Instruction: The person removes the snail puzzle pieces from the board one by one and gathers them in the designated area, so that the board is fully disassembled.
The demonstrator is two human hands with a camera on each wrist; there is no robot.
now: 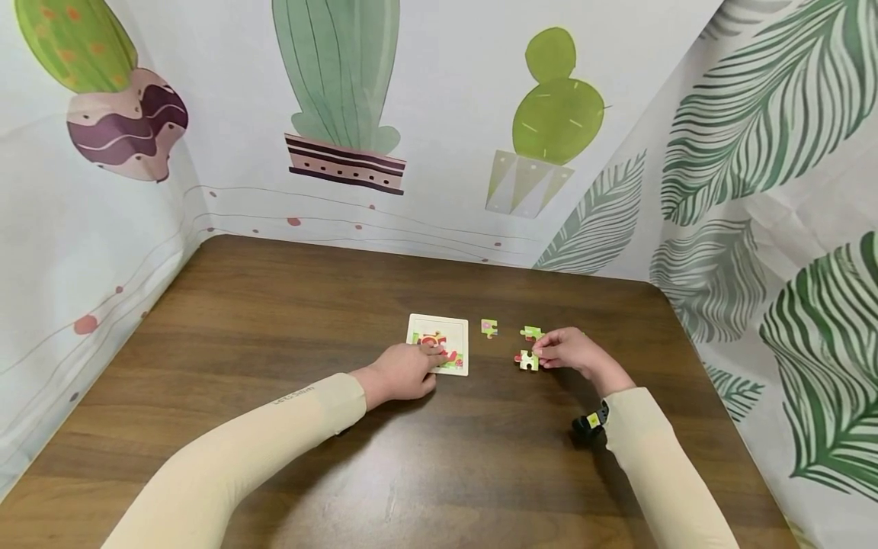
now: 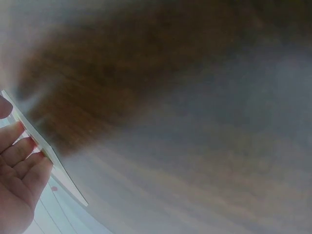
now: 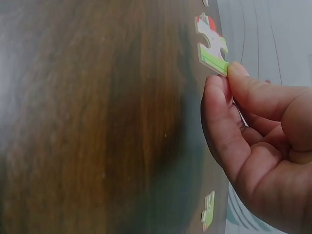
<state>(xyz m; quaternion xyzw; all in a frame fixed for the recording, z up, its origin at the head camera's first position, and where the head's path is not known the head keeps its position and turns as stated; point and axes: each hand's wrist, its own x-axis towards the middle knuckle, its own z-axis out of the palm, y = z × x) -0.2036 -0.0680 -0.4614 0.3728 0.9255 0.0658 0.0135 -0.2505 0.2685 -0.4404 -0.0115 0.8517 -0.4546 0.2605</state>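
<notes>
Over the square puzzle board [image 1: 463, 335], which has a pale frame and a partly filled red and green picture, lies my left hand [image 1: 405, 371]. Its fingers rest on the picture and cover part of it; in the left wrist view the fingertips touch the board [image 2: 63, 176]. To the right, my right hand [image 1: 569, 351] pinches a jigsaw piece [image 1: 527, 361] by its edge, between thumb and finger. That jigsaw piece [image 3: 212, 47] is white with red and a green strip, and appears raised off the table in the right wrist view.
Just beyond the held piece is a green jigsaw piece [image 1: 531, 332]. Another piece, green with pink [image 1: 488, 328], lies between it and the board. All are on a brown wooden table [image 1: 309, 305], backed by a wall hanging [image 1: 439, 152] with printed cacti and leaves.
</notes>
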